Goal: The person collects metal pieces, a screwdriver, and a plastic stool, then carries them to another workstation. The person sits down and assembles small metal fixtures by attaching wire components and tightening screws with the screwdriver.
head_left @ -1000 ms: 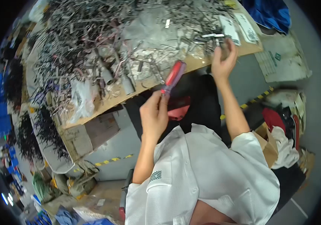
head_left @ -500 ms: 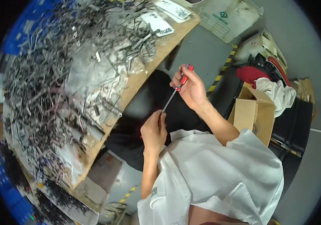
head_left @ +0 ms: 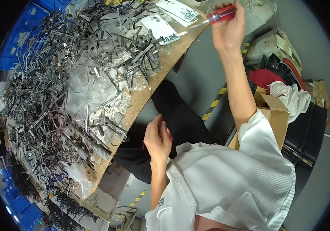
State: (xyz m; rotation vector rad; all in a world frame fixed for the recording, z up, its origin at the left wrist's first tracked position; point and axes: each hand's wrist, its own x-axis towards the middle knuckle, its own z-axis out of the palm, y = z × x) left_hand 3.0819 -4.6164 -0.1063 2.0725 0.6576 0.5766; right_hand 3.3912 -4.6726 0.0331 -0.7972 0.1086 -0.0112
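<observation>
My right hand [head_left: 229, 34] is closed around the red and dark handle of a screwdriver [head_left: 222, 14] at the upper right. Its blurred shaft points left and down, its end near a white tray [head_left: 159, 27] with small dark parts along its lower edge. A second white tray [head_left: 177, 10] with many small parts lies just beyond. Over my lap, off the table edge, my left hand [head_left: 158, 141] has its fingers curled together. Bits of red show beside them; what it holds, if anything, is hidden.
A large heap of thin metal pieces [head_left: 45, 92] covers much of the wooden table [head_left: 138, 101]. Two ribbed metal cylinders [head_left: 101, 151] and a plastic bag [head_left: 78, 175] lie near its edge. At the right stand a cardboard box [head_left: 274, 115] and a black seat [head_left: 307, 127].
My right hand has moved up and away with the screwdriver, whose shaft has left my left hand and now points toward the white trays. My left hand has stayed over my lap.
</observation>
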